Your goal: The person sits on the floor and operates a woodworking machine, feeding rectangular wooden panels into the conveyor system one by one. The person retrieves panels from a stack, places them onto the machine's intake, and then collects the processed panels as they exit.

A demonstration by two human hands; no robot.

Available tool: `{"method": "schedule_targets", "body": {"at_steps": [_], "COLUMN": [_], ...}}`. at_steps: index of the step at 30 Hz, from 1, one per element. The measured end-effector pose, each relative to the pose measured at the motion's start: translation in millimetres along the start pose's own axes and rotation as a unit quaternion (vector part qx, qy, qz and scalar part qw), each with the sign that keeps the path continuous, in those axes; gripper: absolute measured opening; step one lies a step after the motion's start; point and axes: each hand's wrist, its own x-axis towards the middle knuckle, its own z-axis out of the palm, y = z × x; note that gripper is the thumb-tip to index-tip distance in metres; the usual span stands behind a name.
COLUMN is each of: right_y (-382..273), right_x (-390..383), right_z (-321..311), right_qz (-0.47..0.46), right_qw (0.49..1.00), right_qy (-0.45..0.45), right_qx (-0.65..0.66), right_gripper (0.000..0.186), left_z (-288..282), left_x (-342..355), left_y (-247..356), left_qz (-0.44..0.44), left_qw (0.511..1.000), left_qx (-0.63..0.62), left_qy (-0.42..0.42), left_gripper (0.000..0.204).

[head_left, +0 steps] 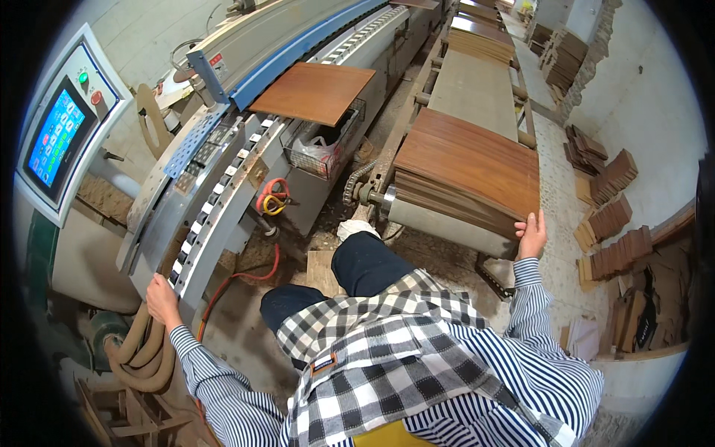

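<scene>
My left hand [161, 299] is at the near end of a long machine's roller rail [197, 231], its fingers curled against the rail's edge. Over on the right, my right hand [531, 236] pinches the near right corner of the top reddish-brown wood panel [473, 160]. That panel lies on a stack of similar panels [454, 200], which rests on a roller conveyor [447, 227]. Another reddish-brown panel [313, 92] lies flat on the machine, below its blue beam [298, 45], and overhangs the side.
A control screen [56, 138] with buttons stands at the left. Below the machine are a wire basket [316, 160], orange-handled scissors [272, 197] and a red hose [261, 277]. More panels [484, 33] line the conveyor; piles of wood strips [614, 216] lie along the right wall.
</scene>
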Motion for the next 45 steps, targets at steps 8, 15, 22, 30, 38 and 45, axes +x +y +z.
{"method": "schedule_targets", "body": {"at_steps": [8,15,22,30,38,45], "right_y": [13,-8,11,7,-45,-71], "right_x": [-27,-109,-102,-108,-158,-252], "right_z": [19,53,82,71,156,246], "right_qz": [0.09,0.332,0.32,0.289,0.3,0.284], "right_qw": [0.989,0.868,0.849,0.828,0.733,0.565], "right_qy": [0.006,-0.261,-0.342,-0.426,-0.564,-0.741], "right_qx": [0.12,0.262,0.244,0.223,0.231,0.225], "right_gripper": [0.019,0.015,0.022,0.036,0.043,0.026], "left_z": [6,0,2,-5,-10,-5], "left_x": [3,0,1,-1,-5,-3], "left_y": [-6,-5,-6,-4,-2,-2], "left_qz": [0.01,-0.015,-0.013,-0.048,-0.037,-0.035], "left_qw": [1.0,1.0,0.999,0.998,0.998,0.998], "left_qx": [-0.002,-0.006,0.012,-0.026,-0.032,-0.03], "left_qy": [0.014,0.015,0.027,0.029,0.048,0.038], "left_gripper": [0.046,0.045,0.045,0.043,0.04,0.041]}}
